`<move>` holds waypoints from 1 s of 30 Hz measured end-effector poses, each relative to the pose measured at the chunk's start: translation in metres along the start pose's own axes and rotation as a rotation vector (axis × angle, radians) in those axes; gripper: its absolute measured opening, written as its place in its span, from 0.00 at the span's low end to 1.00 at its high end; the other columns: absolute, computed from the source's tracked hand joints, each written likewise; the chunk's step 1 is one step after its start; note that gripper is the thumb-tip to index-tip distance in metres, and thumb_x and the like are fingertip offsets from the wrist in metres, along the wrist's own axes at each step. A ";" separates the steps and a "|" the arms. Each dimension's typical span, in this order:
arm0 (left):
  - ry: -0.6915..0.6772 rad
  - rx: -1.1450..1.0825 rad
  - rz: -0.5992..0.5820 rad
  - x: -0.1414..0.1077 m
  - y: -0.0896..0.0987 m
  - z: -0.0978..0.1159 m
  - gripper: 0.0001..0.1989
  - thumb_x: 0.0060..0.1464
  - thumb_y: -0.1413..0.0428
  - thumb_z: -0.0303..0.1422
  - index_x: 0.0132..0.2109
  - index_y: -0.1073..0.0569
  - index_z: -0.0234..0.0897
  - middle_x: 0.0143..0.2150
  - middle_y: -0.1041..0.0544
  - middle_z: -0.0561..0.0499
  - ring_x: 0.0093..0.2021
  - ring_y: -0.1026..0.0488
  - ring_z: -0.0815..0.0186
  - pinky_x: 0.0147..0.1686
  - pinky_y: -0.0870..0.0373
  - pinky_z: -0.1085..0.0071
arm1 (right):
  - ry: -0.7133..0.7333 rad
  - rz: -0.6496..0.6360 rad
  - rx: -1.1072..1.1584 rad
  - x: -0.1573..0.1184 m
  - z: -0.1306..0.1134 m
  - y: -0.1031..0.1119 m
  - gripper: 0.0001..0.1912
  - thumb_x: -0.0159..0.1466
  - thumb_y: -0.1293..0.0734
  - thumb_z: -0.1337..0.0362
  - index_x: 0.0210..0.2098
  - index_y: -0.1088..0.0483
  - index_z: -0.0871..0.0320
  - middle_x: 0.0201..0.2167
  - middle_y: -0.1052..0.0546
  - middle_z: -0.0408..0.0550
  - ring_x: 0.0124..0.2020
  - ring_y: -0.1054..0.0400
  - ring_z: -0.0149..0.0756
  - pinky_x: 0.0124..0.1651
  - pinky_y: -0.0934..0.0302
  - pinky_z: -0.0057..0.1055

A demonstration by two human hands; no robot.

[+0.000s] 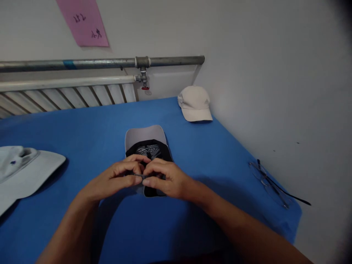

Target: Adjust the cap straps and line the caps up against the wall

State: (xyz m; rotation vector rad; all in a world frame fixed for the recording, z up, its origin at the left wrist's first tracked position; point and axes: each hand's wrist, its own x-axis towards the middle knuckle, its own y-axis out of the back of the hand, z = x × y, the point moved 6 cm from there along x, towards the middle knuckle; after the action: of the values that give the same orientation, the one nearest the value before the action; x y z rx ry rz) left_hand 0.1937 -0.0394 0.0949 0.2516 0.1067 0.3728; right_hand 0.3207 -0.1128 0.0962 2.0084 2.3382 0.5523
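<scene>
Grey cap sits mid-table on the blue cover, inside showing, brim pointing away from the person, black lining & raised lettering in view. Both hands are at its near end, i.e. opp. the brim: L hand on the left side, R hand on the right, fingertips almost meeting. Each grip is nearly closed, thumb below & fingers curled above, pinching a thin strip at the cap's back edge btwn them; exact contact pts partly hidden by fingers. Brim is clear of both grips, just beyond the fingertips; R palm covers part of the near rim. Beige cap is well apart, far right by the wall; white cap lies L, cut off by the frame; glasses at R edge.
</scene>
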 end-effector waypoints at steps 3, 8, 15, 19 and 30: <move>0.054 -0.008 0.031 0.000 0.001 -0.002 0.06 0.58 0.43 0.37 0.37 0.27 0.40 0.57 0.31 0.49 0.60 0.37 0.57 0.54 0.37 0.64 | -0.072 0.020 0.188 0.001 0.008 0.004 0.03 0.59 0.29 0.64 0.31 0.25 0.56 0.34 0.28 0.42 0.40 0.33 0.31 0.47 0.39 0.32; 0.172 -0.018 0.046 -0.001 -0.001 -0.007 0.13 0.56 0.43 0.34 0.49 0.30 0.41 0.47 0.27 0.49 0.48 0.31 0.61 0.43 0.31 0.67 | -0.306 0.015 0.494 -0.001 0.021 0.011 0.05 0.58 0.30 0.62 0.32 0.26 0.56 0.28 0.28 0.39 0.29 0.35 0.27 0.35 0.41 0.28; 0.209 0.154 -0.034 0.001 -0.008 -0.011 0.09 0.55 0.47 0.32 0.42 0.25 0.37 0.37 0.27 0.51 0.37 0.32 0.64 0.38 0.35 0.67 | -0.343 -0.011 0.504 -0.001 0.027 0.009 0.05 0.57 0.30 0.64 0.34 0.26 0.56 0.28 0.26 0.39 0.29 0.33 0.27 0.35 0.41 0.27; 0.230 0.029 -0.009 0.003 -0.010 -0.014 0.07 0.53 0.46 0.32 0.39 0.26 0.36 0.33 0.30 0.53 0.34 0.34 0.67 0.35 0.37 0.69 | -0.348 -0.010 0.425 0.001 0.028 0.007 0.05 0.58 0.31 0.63 0.33 0.25 0.56 0.27 0.27 0.39 0.29 0.35 0.27 0.34 0.42 0.28; 0.259 -0.084 0.013 0.006 -0.011 -0.024 0.06 0.47 0.42 0.32 0.35 0.25 0.37 0.34 0.28 0.53 0.34 0.34 0.67 0.35 0.36 0.70 | -0.311 -0.048 0.314 0.001 0.023 0.012 0.04 0.58 0.33 0.66 0.27 0.30 0.58 0.39 0.24 0.45 0.35 0.33 0.29 0.39 0.40 0.29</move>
State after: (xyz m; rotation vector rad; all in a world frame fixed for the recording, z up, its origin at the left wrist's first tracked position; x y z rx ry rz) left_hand 0.1991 -0.0415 0.0684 0.1199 0.3436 0.4205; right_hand 0.3375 -0.1045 0.0783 1.9665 2.3828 -0.1344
